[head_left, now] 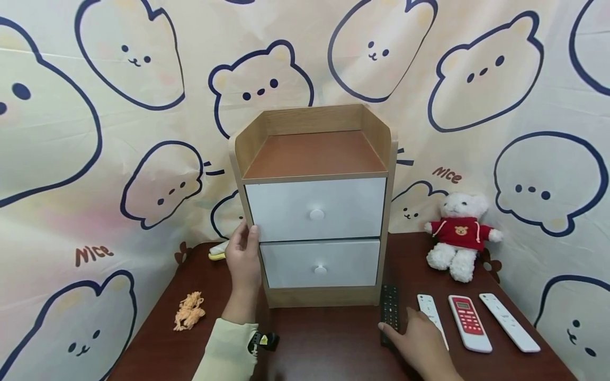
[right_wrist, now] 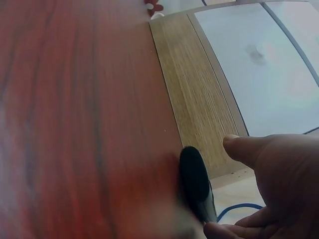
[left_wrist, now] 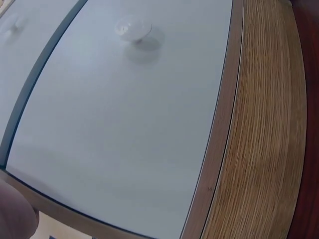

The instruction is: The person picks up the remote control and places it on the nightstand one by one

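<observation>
A small wooden drawer cabinet (head_left: pixel 310 296) with an upper white drawer (head_left: pixel 281 211) and a lower white drawer (head_left: pixel 290 267) stands on the dark red-brown table. My left hand (head_left: pixel 244 264) rests on the cabinet's left side, fingers extended up along it and thumb by the front edge. In the left wrist view only a fingertip (left_wrist: pixel 17 214) shows at the cabinet edge. A black remote control (head_left: pixel 389 304) lies by the cabinet's lower right corner. My right hand (head_left: pixel 424 341) is at its near end, thumb and fingers spread apart in the right wrist view.
Right of the black remote lie a white remote (head_left: pixel 427 304), a red-and-white remote (head_left: pixel 469 320) and another white remote (head_left: pixel 510 323). A white teddy bear (head_left: pixel 459 238) in a red sweater sits behind. Left are orange yarn (head_left: pixel 189 311) and a white-and-yellow item (head_left: pixel 217 252).
</observation>
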